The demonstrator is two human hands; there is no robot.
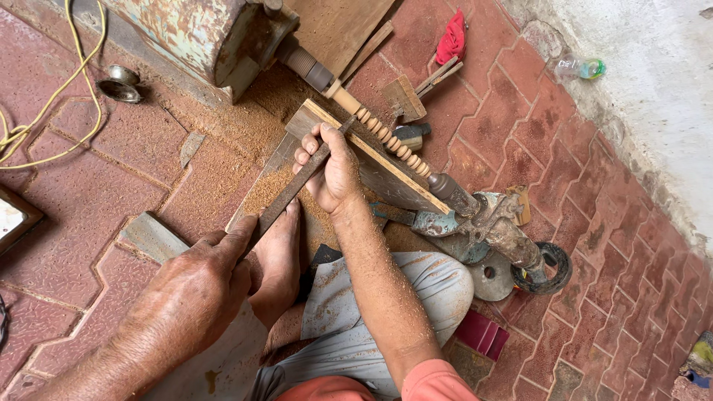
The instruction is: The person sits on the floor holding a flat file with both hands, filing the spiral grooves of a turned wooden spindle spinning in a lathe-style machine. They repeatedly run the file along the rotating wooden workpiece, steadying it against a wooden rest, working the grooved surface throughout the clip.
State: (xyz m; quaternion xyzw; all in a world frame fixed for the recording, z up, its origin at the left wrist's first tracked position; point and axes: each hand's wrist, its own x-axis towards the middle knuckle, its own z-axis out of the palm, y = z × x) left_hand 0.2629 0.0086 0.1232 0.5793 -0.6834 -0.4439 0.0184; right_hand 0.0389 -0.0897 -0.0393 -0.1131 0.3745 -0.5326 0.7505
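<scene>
Right hand (332,172) wraps closed around the far end of a long dark metal chisel (293,191), pinning it on the slanted wooden tool-rest board (386,160) so the tip meets the pale beaded wooden spindle (386,137), which sits between the rusty green lathe motor housing (208,37) far left and the corroded metal tailstock (490,223) right. Left hand (200,286) grips the near handle end fully closed, likely for leverage; a bare foot (278,260) rests just beside the tool, seemingly bracing it. Sawdust (215,163) covers the red brick paving (96,200); a red cloth (451,37) lies far off.
</scene>
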